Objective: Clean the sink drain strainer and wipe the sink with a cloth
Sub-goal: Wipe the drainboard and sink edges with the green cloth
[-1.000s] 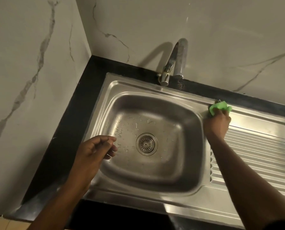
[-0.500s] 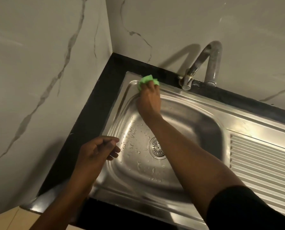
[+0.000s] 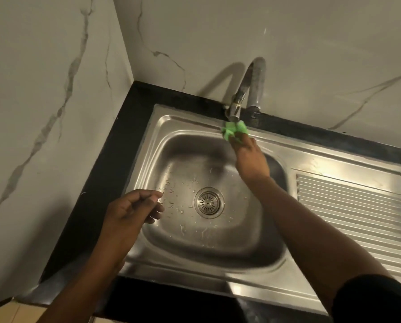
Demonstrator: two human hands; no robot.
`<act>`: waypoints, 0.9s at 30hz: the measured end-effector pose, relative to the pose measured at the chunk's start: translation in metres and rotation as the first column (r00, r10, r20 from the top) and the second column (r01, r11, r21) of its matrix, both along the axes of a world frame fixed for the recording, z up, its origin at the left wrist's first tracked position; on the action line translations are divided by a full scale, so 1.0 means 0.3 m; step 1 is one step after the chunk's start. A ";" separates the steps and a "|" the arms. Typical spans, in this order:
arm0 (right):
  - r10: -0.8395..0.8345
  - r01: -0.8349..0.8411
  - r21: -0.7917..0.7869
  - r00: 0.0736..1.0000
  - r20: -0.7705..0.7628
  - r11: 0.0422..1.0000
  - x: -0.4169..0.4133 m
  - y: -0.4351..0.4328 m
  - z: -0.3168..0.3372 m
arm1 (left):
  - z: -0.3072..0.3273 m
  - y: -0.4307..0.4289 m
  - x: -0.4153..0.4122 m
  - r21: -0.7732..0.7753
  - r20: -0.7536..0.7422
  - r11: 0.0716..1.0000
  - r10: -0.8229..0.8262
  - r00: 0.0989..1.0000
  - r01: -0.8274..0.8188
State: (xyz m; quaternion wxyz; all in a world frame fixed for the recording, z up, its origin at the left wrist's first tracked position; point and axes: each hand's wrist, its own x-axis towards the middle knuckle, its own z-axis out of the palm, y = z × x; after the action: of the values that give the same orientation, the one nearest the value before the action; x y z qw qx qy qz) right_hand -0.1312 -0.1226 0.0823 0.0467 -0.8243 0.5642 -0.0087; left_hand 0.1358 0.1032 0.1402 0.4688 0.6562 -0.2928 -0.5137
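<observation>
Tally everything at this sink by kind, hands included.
Hands: 2 (left hand, right hand)
Green cloth: 1
Drain strainer: 1
Sink: 1
Faucet: 1
Total: 6

Carrier: black countertop in wall corner, steel sink set into it. Right hand pinches green cloth at sink's back rim. Tap just behind grip. Drain strainer nearer than grip, in wet basin. Ribbed drainboard right of grip.

The cloth is blurred; the drainboard runs off the right edge.
</observation>
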 end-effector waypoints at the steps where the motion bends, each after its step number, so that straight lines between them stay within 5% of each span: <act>1: -0.088 0.088 0.003 0.996 0.003 0.996 -0.089 0.019 0.008 | 0.003 0.005 -0.005 -0.016 0.005 1.000 -0.011 1.000 0.011; 6: -0.348 0.347 0.069 0.937 0.002 0.935 -0.413 0.051 0.058 | -0.002 0.033 -0.033 -0.039 0.028 0.997 -0.059 0.998 0.060; 14: -0.221 0.235 0.146 0.970 -0.102 0.961 -0.455 0.300 0.076 | 0.038 0.057 -0.136 -0.089 0.046 0.986 -0.141 0.989 0.144; 21: -0.146 0.147 0.095 0.989 -0.014 0.985 -0.487 0.697 0.066 | 0.098 0.081 -0.216 -0.112 0.006 0.978 -0.174 0.985 0.174; 27: -0.143 0.129 0.253 0.989 0.037 0.959 -0.467 0.914 0.117 | 0.106 0.115 -0.269 -0.087 -0.003 0.973 -0.215 0.977 0.214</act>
State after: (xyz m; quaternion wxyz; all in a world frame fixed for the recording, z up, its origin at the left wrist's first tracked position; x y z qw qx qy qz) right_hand -0.2714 0.1515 0.1174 0.1651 -0.7706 0.6145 0.0366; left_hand 0.0550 0.1377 0.1719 0.4402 0.5966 -0.3810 -0.5523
